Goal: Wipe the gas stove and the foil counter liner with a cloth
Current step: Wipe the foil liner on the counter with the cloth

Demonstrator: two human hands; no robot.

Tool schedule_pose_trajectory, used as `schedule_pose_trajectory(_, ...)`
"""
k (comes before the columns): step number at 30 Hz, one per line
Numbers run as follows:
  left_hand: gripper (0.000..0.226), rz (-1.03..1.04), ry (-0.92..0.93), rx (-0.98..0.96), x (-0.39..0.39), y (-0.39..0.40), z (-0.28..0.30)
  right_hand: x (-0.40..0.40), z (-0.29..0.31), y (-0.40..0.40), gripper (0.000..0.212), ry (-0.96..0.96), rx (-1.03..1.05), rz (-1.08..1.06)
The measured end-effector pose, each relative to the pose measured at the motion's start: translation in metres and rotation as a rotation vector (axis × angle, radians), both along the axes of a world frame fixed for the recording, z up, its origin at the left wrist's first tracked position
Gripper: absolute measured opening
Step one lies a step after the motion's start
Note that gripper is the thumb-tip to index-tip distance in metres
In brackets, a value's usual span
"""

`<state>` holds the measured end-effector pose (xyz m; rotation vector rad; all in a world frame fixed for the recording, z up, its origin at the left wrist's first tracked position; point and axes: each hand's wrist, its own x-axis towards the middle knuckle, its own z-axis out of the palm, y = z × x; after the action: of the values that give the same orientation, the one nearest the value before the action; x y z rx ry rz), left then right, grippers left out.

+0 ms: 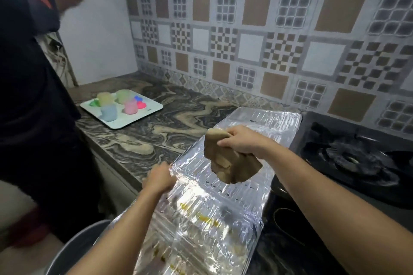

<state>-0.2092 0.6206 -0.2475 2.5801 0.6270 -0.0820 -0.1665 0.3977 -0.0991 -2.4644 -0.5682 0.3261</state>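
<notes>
A shiny foil counter liner [257, 127] lies along the marble counter, with yellow and dark stains on its near part. My left hand [159, 177] grips its left edge. My right hand [242, 140] is raised above the liner's middle and holds a bunched tan cloth [232, 167] that hangs down from it. The black gas stove [348, 158] sits to the right of the liner, a burner and its grate showing.
A white tray [154, 108] with several coloured plastic cups stands at the back left of the marble counter [143, 140]. A person in dark clothes [29, 87] stands at the left, one arm raised. A grey round basin [76, 250] sits below the counter's front edge. Patterned tiles cover the wall behind.
</notes>
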Motion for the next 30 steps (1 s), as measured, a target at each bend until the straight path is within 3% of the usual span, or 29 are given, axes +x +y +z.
schedule_pose_trajectory(4, 0.024, 0.134, 0.162, 0.118, -0.005, 0.016, -0.008, 0.027, -0.008, 0.005, 0.007, 0.043, -0.088, 0.046)
schedule_pose_trajectory(8, 0.019, 0.181, 0.158, 0.192, 0.000, 0.021, -0.020, 0.045, -0.016, 0.002, 0.010, 0.176, -0.075, 0.042)
schedule_pose_trajectory(12, 0.011, 0.169, 0.113, 0.139, 0.006, 0.023, -0.029, 0.058, -0.022, -0.002, 0.024, 0.202, -0.083, -0.012)
schedule_pose_trajectory(17, 0.009, 0.100, 0.058, 0.085, 0.007, 0.037, -0.026, 0.068, -0.024, -0.008, 0.022, 0.241, -0.007, -0.130)
schedule_pose_trajectory(21, 0.022, 0.138, 0.046, 0.125, 0.000, 0.058, -0.017, 0.074, -0.026, -0.017, 0.024, 0.319, 0.058, -0.236)
schedule_pose_trajectory(30, 0.017, 0.200, 0.073, 0.254, -0.013, 0.053, -0.003, 0.082, -0.033, -0.022, 0.024, 0.454, 0.177, -0.261)
